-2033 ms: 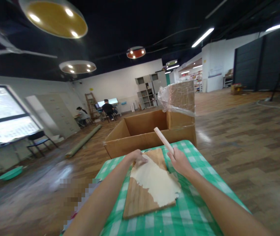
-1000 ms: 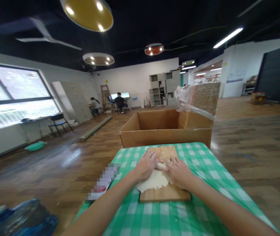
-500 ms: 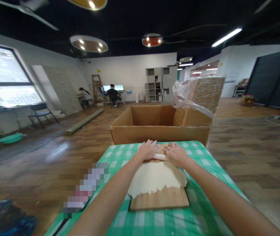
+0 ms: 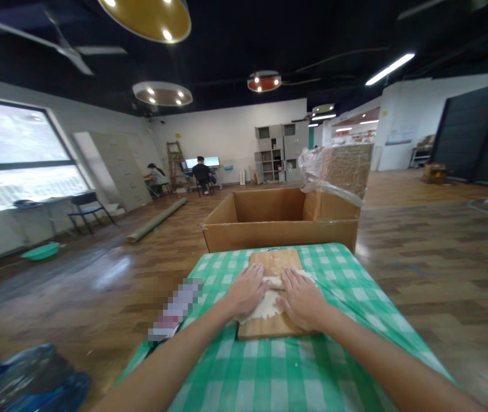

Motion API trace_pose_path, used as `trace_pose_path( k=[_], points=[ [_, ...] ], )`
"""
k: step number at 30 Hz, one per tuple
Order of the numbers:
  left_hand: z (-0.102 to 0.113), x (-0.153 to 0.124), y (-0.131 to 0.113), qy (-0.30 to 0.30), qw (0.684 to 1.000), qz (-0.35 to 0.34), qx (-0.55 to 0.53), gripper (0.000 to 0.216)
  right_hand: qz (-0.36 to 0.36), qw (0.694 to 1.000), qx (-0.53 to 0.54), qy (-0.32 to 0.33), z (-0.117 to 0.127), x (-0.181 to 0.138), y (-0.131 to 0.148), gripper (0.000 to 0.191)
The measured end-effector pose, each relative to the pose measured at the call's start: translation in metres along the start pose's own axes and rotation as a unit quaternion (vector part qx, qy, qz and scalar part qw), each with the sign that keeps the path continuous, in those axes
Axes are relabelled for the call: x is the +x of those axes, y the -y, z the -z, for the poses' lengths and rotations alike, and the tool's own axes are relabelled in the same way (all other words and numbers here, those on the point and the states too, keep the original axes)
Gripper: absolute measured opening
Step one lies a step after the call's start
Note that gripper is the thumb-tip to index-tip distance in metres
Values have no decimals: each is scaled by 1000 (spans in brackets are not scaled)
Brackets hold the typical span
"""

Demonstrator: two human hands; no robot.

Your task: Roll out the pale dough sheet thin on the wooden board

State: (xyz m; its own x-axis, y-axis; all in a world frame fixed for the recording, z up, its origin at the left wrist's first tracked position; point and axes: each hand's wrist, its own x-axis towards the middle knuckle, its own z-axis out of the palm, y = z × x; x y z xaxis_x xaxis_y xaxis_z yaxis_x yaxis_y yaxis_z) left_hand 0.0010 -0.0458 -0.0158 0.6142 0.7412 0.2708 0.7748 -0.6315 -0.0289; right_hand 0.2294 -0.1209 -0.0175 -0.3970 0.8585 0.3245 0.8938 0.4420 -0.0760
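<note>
A thin sheet of pale dough (image 4: 266, 307) with a ragged near edge lies on a wooden board (image 4: 274, 260). A pale rolling pin (image 4: 274, 282) crosses the dough from side to side. My left hand (image 4: 249, 290) presses over the pin's left end, while my right hand (image 4: 302, 298) bears on its right end, thumb inward. Both hands hide the pin's ends and much of the dough. Only the pin's middle shows in the gap between them.
The board rests on a table with a green checked cloth (image 4: 244, 372). At its left edge lies a pixelated long object (image 4: 177, 309). Beyond stands an open cardboard box (image 4: 278, 236). A large water bottle (image 4: 29, 377) is on the floor at lower left. Two people sit far back.
Both hands have drawn the rolling pin from the board's far part back toward me, over the dough. More of the board's far end now shows. The camera view has shifted.
</note>
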Motion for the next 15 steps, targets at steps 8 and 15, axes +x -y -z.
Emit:
trace_pose_path(
  k=[8,15],
  points=[
    [-4,22,7,19,1000,-1,-12,58,-33,998,27,53,2,28,-18,76],
    [-37,92,43,33,996,-56,59,49,-40,996,1,78,-8,93,-69,53]
  ],
)
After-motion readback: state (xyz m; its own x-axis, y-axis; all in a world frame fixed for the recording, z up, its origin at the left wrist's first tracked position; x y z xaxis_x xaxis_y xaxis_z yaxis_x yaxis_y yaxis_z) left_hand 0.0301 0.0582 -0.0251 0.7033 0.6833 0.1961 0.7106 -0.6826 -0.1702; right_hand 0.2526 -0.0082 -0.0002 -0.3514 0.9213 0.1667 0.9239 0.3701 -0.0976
